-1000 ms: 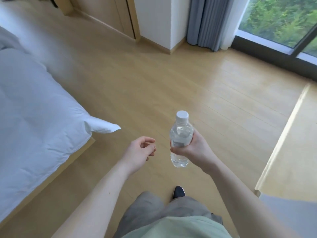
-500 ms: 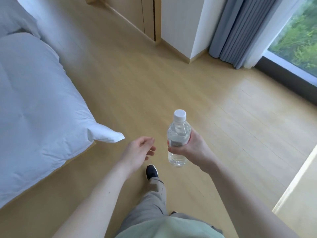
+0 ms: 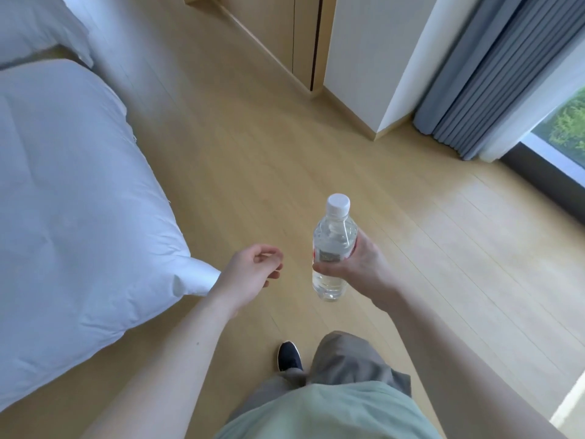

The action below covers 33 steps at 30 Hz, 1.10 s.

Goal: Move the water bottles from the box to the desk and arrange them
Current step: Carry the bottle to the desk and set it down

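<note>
A clear water bottle [image 3: 333,239] with a white cap stands upright in the air over the wooden floor, a red-edged label around its middle. My right hand [image 3: 357,267] is wrapped around the bottle's middle from the right. To its left, my left hand [image 3: 250,270] hangs empty with the fingers loosely curled, a short gap from the bottle. Neither the box nor the desk is in view.
A bed with a white duvet [image 3: 72,201] fills the left side, its corner close to my left hand. A wooden wardrobe [image 3: 285,33], a white wall corner [image 3: 373,58], grey curtains [image 3: 493,77] and a window [image 3: 566,128] stand ahead and right. My shoe [image 3: 288,356] is on the floor below.
My view has swung left: the window and the pale surface at the right have slid out, more bed shows. My feet have stepped. The bottle stays in my right hand.
</note>
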### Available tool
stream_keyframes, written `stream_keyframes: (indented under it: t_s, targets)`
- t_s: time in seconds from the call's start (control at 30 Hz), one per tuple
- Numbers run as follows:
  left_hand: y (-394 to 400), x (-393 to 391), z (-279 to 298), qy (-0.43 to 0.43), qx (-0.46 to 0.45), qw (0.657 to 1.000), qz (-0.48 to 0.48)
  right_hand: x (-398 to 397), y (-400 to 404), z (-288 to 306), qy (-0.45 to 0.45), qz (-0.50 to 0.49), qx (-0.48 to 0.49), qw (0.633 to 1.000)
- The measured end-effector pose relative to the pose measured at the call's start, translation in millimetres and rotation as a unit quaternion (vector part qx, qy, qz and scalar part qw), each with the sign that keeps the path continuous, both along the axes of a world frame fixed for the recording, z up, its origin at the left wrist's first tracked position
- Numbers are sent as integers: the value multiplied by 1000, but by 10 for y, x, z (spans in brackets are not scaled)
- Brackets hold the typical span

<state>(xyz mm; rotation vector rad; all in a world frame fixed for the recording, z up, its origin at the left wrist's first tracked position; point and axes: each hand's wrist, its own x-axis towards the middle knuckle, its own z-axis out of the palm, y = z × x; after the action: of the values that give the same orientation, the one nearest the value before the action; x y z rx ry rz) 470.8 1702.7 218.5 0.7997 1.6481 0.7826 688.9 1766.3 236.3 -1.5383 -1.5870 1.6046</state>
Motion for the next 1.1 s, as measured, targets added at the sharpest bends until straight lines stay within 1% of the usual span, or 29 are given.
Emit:
stream_keyframes:
  t_s: [0.37,0.6,0.8,1.1]
  targets:
    - [1122,-671,-42,21,-4,999,40,-670,1298,-172,-4,53,-25,998]
    - [2203,-1015,-88,56,-13,998,37,-1116,2484,-267,-5,79,-31,996]
    - [3062,-1312,-37,65,-12,996,68,-1504,3495,-183,-1,122,-20,992]
    - [3831,-1873,-95,68,-29,994,79,-2042,4458,-246,-12,133,-35,990]
